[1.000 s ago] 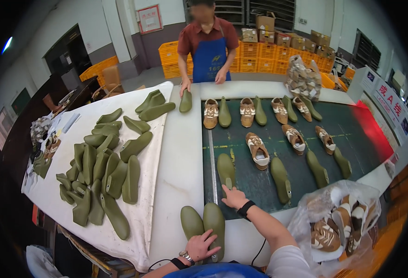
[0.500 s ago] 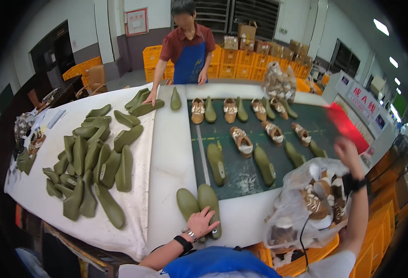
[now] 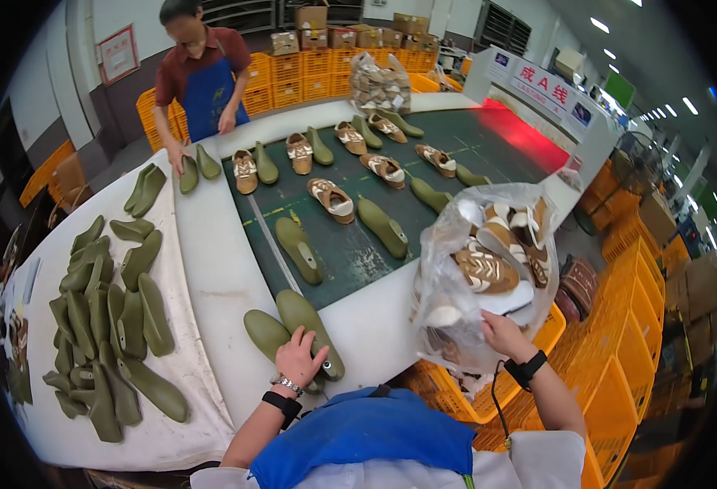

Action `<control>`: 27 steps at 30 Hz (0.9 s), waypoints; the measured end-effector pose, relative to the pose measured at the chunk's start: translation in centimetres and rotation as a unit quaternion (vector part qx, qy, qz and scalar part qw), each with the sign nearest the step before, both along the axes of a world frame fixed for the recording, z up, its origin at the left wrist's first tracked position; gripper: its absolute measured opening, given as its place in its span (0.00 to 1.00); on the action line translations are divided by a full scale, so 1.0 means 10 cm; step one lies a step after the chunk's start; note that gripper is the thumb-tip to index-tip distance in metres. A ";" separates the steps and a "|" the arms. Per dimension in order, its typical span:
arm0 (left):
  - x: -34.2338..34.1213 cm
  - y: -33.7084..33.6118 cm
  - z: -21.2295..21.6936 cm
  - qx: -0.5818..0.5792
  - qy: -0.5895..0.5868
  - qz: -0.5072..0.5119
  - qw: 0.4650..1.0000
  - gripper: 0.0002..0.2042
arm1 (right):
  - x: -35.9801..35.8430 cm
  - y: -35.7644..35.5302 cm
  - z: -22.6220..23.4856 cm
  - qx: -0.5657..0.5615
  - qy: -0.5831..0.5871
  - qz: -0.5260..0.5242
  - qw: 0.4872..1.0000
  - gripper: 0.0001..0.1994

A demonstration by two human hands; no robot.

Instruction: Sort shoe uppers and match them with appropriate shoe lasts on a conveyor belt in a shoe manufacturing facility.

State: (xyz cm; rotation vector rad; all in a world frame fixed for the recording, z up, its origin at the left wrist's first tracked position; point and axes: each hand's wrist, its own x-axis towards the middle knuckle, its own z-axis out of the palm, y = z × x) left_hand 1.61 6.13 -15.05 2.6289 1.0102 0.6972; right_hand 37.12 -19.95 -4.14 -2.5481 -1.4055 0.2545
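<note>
partly hidden under the left hand (image 3: pixel 300 359), two green shoe lasts (image 3: pixel 293 330) lie pressed beneath spread fingers; the right hand (image 3: pixel 501 334) clutches a clear bag of shoes (image 3: pixel 485 269), contents blurred.

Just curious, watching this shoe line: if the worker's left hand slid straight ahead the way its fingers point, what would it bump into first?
The left hand already rests on two green shoe lasts; past them, probably the lone last on the dark belt.
</note>
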 end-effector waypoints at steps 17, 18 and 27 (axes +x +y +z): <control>-0.04 -0.02 -0.03 0.007 -0.006 0.004 1.000 0.21 | 0.10 -0.17 0.24 -0.033 0.053 0.102 0.993 0.31; -0.06 -0.02 -0.03 0.009 -0.004 0.009 1.000 0.21 | 0.07 -0.15 0.20 -0.039 0.015 0.158 0.987 0.33; -0.07 -0.05 0.00 -0.031 0.015 -0.004 0.999 0.23 | 0.14 -0.32 0.28 -0.150 0.045 0.166 0.974 0.44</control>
